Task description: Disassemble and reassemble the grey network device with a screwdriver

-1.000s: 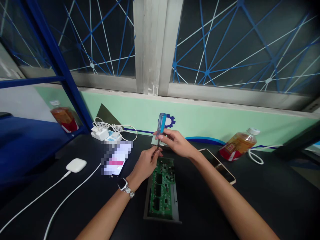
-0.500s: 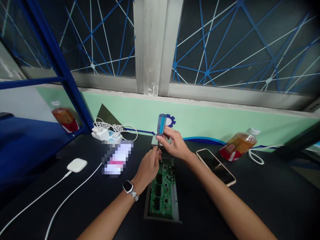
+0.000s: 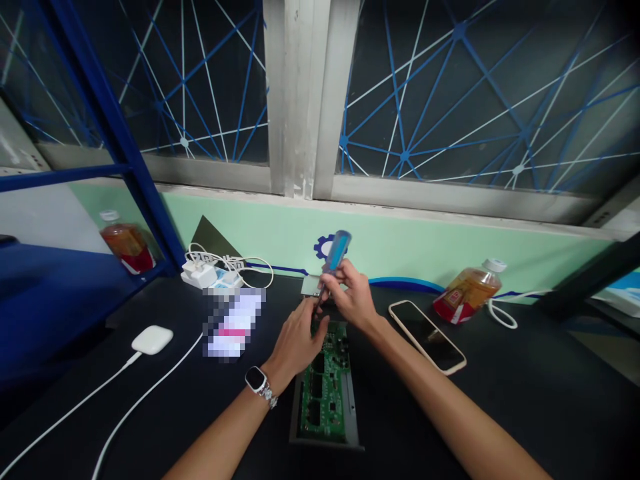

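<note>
A screwdriver [image 3: 337, 252] with a blue and grey handle leans to the right, held in my right hand [image 3: 354, 293]. Its shaft slants down toward the far end of a green circuit board [image 3: 330, 393], and the tip is hidden by my left hand. The board lies lengthwise in a grey metal tray-like casing [image 3: 351, 407]. My left hand [image 3: 300, 337], wearing a watch [image 3: 256, 379], rests over the board's far left corner. Its thumb is apart from the fingers, with nothing visible between them. Behind the hands lies a pale flat piece [image 3: 310, 285], partly covered.
Right of my arm lie a phone [image 3: 427, 337] and a drink bottle [image 3: 467, 293]. To the left are a lit, blurred-out screen [image 3: 235, 327], a power strip [image 3: 213, 277] with cables, and a white charging case [image 3: 153, 340]. Wall and window stand behind the table.
The screwdriver has tipped from nearly upright to leaning right. My left thumb has spread away from its fingers, which were pinched near the shaft. The view has shifted slightly.
</note>
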Action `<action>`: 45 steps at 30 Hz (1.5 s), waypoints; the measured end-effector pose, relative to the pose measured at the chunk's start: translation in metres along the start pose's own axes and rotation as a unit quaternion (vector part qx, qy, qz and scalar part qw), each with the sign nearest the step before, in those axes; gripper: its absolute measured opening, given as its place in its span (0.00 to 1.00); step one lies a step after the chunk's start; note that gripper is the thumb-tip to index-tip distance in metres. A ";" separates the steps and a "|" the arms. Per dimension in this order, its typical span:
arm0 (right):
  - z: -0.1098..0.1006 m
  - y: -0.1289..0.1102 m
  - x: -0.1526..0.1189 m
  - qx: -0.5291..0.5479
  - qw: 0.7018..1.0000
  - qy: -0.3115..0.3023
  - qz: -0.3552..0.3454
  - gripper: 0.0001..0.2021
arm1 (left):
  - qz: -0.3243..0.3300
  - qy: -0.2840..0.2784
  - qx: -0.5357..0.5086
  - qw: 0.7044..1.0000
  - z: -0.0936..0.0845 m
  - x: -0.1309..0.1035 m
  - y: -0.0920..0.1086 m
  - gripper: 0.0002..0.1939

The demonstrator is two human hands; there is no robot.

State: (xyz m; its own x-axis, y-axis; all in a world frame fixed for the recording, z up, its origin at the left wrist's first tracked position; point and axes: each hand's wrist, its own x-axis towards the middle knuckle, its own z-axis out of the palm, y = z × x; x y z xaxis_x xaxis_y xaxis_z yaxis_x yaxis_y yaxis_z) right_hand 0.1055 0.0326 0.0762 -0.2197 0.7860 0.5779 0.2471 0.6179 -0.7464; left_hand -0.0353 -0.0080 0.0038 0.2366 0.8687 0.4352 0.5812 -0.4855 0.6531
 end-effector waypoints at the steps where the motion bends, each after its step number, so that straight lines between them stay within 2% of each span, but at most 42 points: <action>1: -0.004 -0.007 0.002 0.023 0.999 0.026 -0.002 0.12 | 0.002 -0.001 0.002 1.000 0.000 0.000 0.000 0.12; 4: -0.030 -0.030 0.001 0.051 0.993 0.106 0.020 0.13 | 0.013 0.001 0.017 1.000 -0.004 0.002 0.002 0.18; 6: -0.056 -0.041 -0.014 0.035 0.987 0.131 0.083 0.14 | 0.022 -0.001 0.050 0.999 -0.013 0.001 0.007 0.21; 7: -0.069 -0.042 -0.026 0.019 0.984 0.123 0.129 0.15 | 0.022 -0.004 0.075 0.997 -0.018 0.000 0.011 0.21; 9: -0.089 -0.036 -0.057 -0.045 0.970 0.039 0.237 0.17 | 0.008 -0.004 0.137 0.991 -0.028 -0.007 0.019 0.15; 11: -0.100 -0.023 -0.091 -0.159 0.946 -0.045 0.280 0.19 | -0.022 -0.024 0.194 0.980 -0.036 -0.019 0.025 0.13; 14: -0.097 -0.004 -0.128 -0.355 0.882 -0.113 0.289 0.19 | -0.071 -0.073 0.255 0.961 -0.039 -0.036 0.029 0.13; 16: -0.089 0.001 -0.138 -0.446 0.833 -0.140 0.295 0.17 | -0.104 -0.110 0.278 0.949 -0.037 -0.044 0.028 0.13; 18: -0.083 0.001 -0.142 -0.497 0.799 -0.168 0.294 0.17 | -0.126 -0.138 0.290 0.939 -0.034 -0.047 0.027 0.13; 20: -0.080 -0.003 -0.143 -0.522 0.781 -0.193 0.284 0.18 | -0.131 -0.149 0.297 0.934 -0.032 -0.046 0.026 0.12; 23: -0.081 -0.010 -0.137 -0.540 0.771 -0.212 0.265 0.23 | -0.125 -0.146 0.301 0.934 -0.030 -0.044 0.025 0.10; 25: -0.081 -0.011 -0.123 -0.546 0.774 -0.206 0.244 0.26 | -0.123 -0.143 0.301 0.935 -0.028 -0.044 0.024 0.09; 27: -0.077 -0.006 -0.099 -0.545 0.804 -0.177 0.161 0.22 | -0.123 -0.140 0.297 0.937 -0.026 -0.044 0.025 0.08; 29: -0.068 0.006 -0.069 -0.508 0.833 -0.198 0.088 0.15 | -0.124 -0.135 0.291 0.939 -0.025 -0.045 0.026 0.07; 33: -0.044 0.041 -0.018 -0.451 0.853 -0.239 0.105 0.12 | -0.146 -0.108 0.277 0.943 -0.029 -0.045 0.029 0.07; 34: -0.039 0.048 -0.011 -0.439 0.858 -0.243 0.109 0.08 | -0.154 -0.093 0.270 0.946 -0.031 -0.044 0.028 0.07; 36: -0.038 0.055 -0.004 -0.417 0.873 -0.229 0.109 0.07 | -0.163 -0.061 0.238 0.955 -0.037 -0.040 0.024 0.07; 39: -0.054 0.048 -0.006 -0.396 0.897 -0.168 0.101 0.11 | -0.169 -0.010 0.125 0.978 -0.047 -0.029 0.012 0.10; 41: -0.075 0.033 -0.011 -0.379 0.915 -0.107 0.092 0.12 | -0.168 0.021 0.025 0.985 -0.051 -0.019 0.003 0.19; 43: -0.097 0.015 -0.020 -0.286 0.955 0.032 0.079 0.16 | -0.165 0.037 -0.053 0.984 -0.053 -0.006 -0.004 0.27; 45: -0.111 0.001 -0.034 -0.157 0.976 0.111 0.106 0.19 | -0.169 0.033 -0.130 0.976 -0.050 0.006 -0.007 0.29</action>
State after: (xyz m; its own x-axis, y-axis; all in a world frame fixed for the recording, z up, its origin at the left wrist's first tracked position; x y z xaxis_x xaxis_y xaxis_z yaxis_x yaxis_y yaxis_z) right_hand 0.2185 0.0091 0.0923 0.0689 0.8600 0.5056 0.5494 0.3903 -0.7388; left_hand -0.0768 -0.0045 0.0326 0.0089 0.9796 0.2008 0.3981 -0.1877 0.8979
